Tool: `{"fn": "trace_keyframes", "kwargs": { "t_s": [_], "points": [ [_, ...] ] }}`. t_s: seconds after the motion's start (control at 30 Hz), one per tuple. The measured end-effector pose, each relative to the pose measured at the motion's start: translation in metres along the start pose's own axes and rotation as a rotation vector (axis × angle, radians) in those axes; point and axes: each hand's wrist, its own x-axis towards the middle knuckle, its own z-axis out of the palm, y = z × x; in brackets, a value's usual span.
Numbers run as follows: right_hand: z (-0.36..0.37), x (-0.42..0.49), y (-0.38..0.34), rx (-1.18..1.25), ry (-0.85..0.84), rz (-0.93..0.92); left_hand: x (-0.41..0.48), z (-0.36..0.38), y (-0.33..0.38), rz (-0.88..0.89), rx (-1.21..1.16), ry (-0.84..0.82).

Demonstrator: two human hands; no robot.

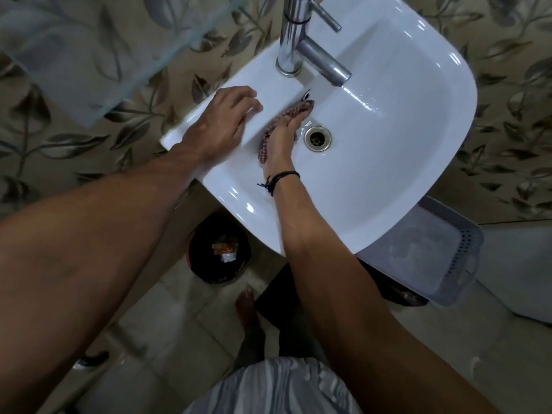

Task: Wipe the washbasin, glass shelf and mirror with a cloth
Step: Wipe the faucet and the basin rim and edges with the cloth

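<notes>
A white washbasin (388,138) fills the middle of the head view, with a chrome tap (294,37) at its back and a metal drain (317,138) in the bowl. My right hand (283,138) presses a reddish patterned cloth (294,110) flat against the bowl's inner left wall, just left of the drain. My left hand (221,124) rests palm down on the basin's left rim, fingers spread, holding nothing. The glass shelf (98,55) juts out at the upper left, above the basin. The mirror is out of view.
A dark waste bin (219,249) with scraps stands on the floor under the basin's left side. A grey plastic basket (427,252) sits below the right side. My bare foot (248,312) is on the tiled floor. Leaf-patterned tiles cover the wall behind.
</notes>
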Motion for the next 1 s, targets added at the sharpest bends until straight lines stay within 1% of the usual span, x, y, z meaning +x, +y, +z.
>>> {"fn": "trace_keyframes", "kwargs": {
  "t_s": [0.1, 0.2, 0.33, 0.43, 0.5, 0.57, 0.63, 0.73, 0.9, 1.0],
  "points": [
    [0.000, -0.016, -0.001, -0.083, 0.045, 0.156, 0.001, 0.000, -0.001, 0.018, 0.021, 0.000],
    [0.003, -0.045, -0.007, -0.143, 0.007, 0.191, 0.002, 0.000, -0.003, 0.017, 0.036, 0.001],
    [-0.002, -0.078, -0.007, -0.551, -0.006, 0.140, 0.004, 0.001, -0.006, 0.042, 0.040, -0.004],
    [-0.010, -0.085, -0.004, -0.828, -0.105, -0.002, 0.004, 0.001, -0.006, 0.041, 0.038, 0.006],
    [-0.016, -0.082, -0.002, -1.031, -0.166, -0.039, 0.003, 0.001, -0.005, 0.038, 0.035, 0.016],
    [-0.019, -0.079, -0.002, -1.148, -0.206, -0.038, 0.003, 0.002, -0.006, 0.036, 0.035, 0.019],
    [-0.018, -0.078, -0.005, -1.195, -0.203, -0.028, 0.004, 0.002, -0.006, 0.034, 0.034, 0.023],
    [-0.017, -0.079, -0.009, -1.236, -0.169, -0.077, 0.003, 0.001, -0.003, 0.033, 0.036, 0.025],
    [-0.022, -0.083, -0.006, -1.252, -0.189, -0.228, 0.002, 0.002, -0.004, 0.034, 0.031, 0.043],
    [-0.027, -0.085, -0.005, -1.234, -0.206, -0.198, 0.002, 0.003, -0.005, 0.033, 0.038, 0.046]
  ]
}}
